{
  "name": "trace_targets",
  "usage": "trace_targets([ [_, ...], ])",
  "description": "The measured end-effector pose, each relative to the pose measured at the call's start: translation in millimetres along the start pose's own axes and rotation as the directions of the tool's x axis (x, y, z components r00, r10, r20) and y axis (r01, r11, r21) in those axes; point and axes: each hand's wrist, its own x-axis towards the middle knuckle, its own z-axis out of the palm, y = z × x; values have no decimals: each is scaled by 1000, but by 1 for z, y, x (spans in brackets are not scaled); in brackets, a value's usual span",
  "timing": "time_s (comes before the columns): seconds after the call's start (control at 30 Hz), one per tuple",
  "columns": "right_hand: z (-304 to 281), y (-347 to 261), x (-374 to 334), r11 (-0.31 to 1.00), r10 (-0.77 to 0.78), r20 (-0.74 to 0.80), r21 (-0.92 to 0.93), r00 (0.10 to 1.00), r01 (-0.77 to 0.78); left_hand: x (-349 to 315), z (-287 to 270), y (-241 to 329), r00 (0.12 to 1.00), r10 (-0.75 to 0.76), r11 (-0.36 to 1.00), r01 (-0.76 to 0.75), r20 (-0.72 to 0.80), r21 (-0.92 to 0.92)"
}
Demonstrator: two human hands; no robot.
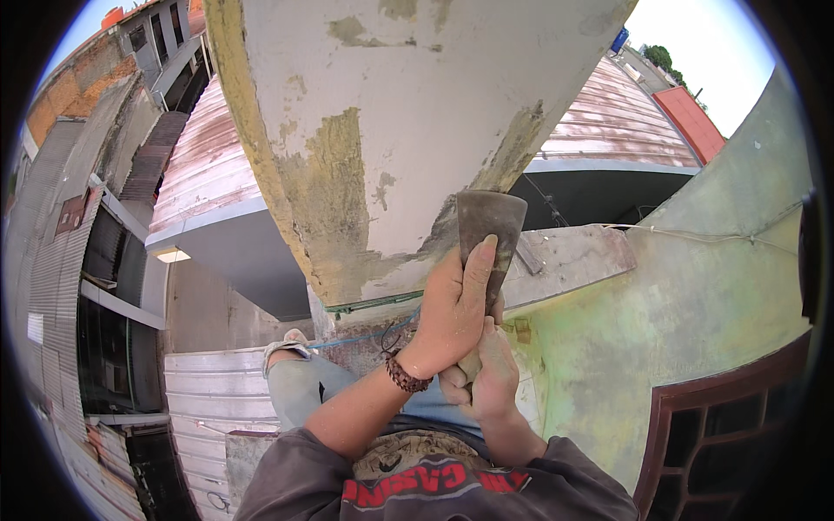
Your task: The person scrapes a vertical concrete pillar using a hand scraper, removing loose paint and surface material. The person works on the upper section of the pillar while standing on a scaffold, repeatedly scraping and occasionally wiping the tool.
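A wide flat scraper (pixel 488 215) with a dark, worn blade points upward in front of me. My left hand (pixel 450 311) is wrapped round its lower blade and neck, thumb pressed along the face. Below it, my right hand (pixel 492 373) grips the handle, which is mostly hidden by the fingers. The blade's upper edge lies against or very close to the lower right side of a pale column (pixel 408 113); I cannot tell whether it touches. Grey-white paint on the column has flaked, baring rough yellowish-grey patches.
Rusty corrugated roofs (pixel 213 143) lie beyond the column on both sides. To the right stands a green stained wall (pixel 625 347) with a cable (pixel 695 234) and a brown window frame (pixel 665 434). A concrete ledge (pixel 578 260) runs behind the hands. My bent knee (pixel 295 382) is below.
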Motion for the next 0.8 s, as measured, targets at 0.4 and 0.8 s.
trace_targets([
  [0.4, 12, -19, 8, 998, -50, -25, 39, 998, 51, 14, 7, 11, 998, 45, 998, -46, 45, 32],
  [0.8, 8, -25, 1, 999, -52, -40, -6, 998, 52, 13, 15, 18, 998, 47, 997, -45, 50, -56],
])
